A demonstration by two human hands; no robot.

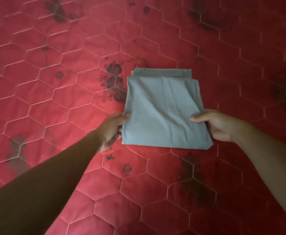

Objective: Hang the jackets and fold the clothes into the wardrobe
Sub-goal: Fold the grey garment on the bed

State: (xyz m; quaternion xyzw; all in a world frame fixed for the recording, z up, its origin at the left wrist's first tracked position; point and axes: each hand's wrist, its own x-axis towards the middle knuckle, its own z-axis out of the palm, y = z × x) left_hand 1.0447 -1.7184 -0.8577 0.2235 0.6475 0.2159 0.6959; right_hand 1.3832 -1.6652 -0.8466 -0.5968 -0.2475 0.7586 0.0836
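Red quilted bedspread [54,99], stitched in hexagons and printed with dark flowers, fills the whole view. It serves as the folding surface.

Item 1. Left hand [112,131]: at the left edge of the folded garment, near its lower corner. The thumb lies on top and the fingers curl round the edge, pinching the layers. The forearm reaches in from the lower left.

Item 2. Flower print [114,80]: a dark motif on the bedspread, just beside the garment's upper left corner.

Item 3. Folded garment [162,112]: pale grey-blue, folded to a rough rectangle and lying flat on the bedspread between the two hands. Lower layers peek out along the far edge. Soft creases run across the top face.

Item 4. Right hand [218,126]: at the garment's right edge, opposite the left hand. The thumb presses on top and the fingers are tucked beneath, holding the stack.

Handling note, as a judgement: folding looks done, and lifting for the wardrobe (not in view) comes next. Both hands should hold every layer, and the fingers should slide further underneath. The stack should be raised level so that the loose far edge does not slip open.
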